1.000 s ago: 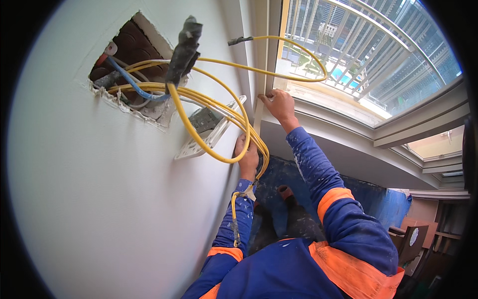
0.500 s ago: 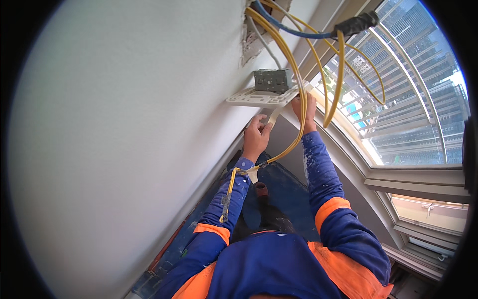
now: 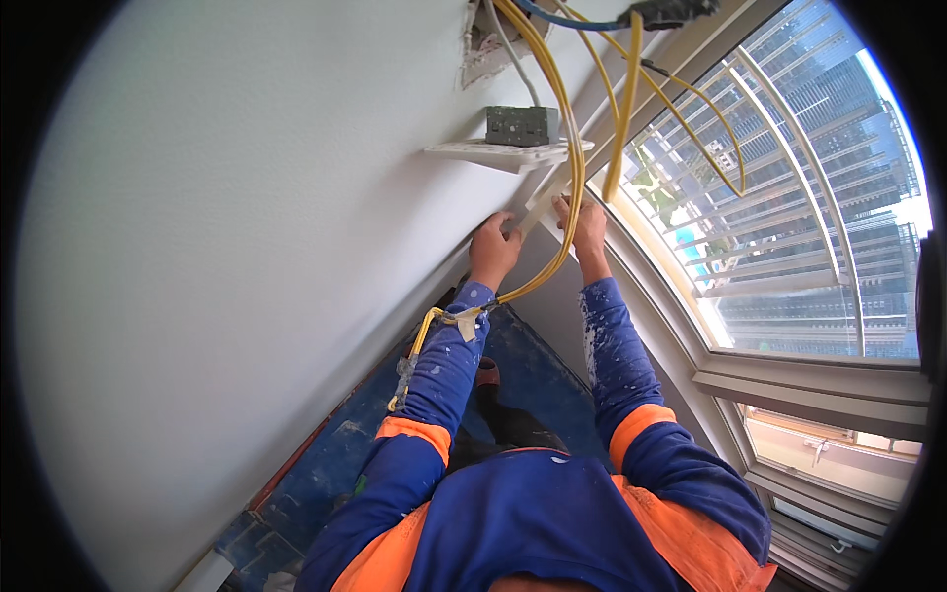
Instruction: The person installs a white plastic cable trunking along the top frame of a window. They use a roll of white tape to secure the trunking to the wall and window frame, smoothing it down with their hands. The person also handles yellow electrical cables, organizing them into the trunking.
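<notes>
A pale strip, which looks like masking tape (image 3: 539, 211), slants between my two hands below the white cover plate. My left hand (image 3: 492, 252), close to the wall, pinches its lower end between thumb and fingers. At the upper end, beside the window frame, my right hand (image 3: 589, 229) has its fingers curled in on the strip; its exact grip is partly hidden. Above them hangs the white cover plate (image 3: 483, 152) with a grey socket block (image 3: 523, 126) on top, and neither hand is on it. A loop of yellow wires (image 3: 538, 280) passes between my forearms.
A rough hole in the wall (image 3: 473, 64) lets out the wires, including a blue cable (image 3: 567, 19) that meets a black-wrapped bundle (image 3: 671, 12). Taped yellow wire ends (image 3: 406, 367) rest against my left sleeve. The window (image 3: 779, 227) stands at right; blue sheeting (image 3: 326, 464) covers the floor.
My right hand has come down from the cover plate to the strip. The plate, the socket block and the wires sit higher and slightly further left in view.
</notes>
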`<action>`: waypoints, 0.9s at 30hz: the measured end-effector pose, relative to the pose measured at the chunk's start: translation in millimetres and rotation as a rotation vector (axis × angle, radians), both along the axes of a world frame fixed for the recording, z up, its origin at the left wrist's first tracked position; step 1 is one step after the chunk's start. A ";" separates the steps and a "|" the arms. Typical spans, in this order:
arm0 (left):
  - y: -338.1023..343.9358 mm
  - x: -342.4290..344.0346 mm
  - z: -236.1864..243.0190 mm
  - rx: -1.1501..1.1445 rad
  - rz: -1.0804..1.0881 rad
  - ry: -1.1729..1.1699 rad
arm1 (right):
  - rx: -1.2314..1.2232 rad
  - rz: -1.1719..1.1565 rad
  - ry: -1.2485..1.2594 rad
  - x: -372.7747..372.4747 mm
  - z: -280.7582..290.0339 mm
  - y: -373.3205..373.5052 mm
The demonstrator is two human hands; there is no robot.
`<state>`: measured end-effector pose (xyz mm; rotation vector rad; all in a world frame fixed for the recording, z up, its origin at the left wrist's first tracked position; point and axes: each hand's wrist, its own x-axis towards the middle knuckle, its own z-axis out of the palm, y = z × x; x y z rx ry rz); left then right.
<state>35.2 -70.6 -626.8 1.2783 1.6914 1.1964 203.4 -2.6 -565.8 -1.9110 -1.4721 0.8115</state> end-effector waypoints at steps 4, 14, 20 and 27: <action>-3.7 12.1 -8.4 -0.047 0.038 -0.066 | -0.068 -0.027 0.210 -5.1 1.4 -9.5; -4.1 19.0 -40.1 -0.098 0.052 -0.033 | -0.015 -0.232 0.710 -12.9 -38.9 -1.2; -0.7 26.9 -32.1 0.039 0.176 0.111 | 0.024 -0.216 0.776 -11.1 -50.5 -2.1; 19.3 61.2 33.0 0.150 0.056 0.227 | -0.012 -0.181 0.833 -4.1 -51.2 -1.5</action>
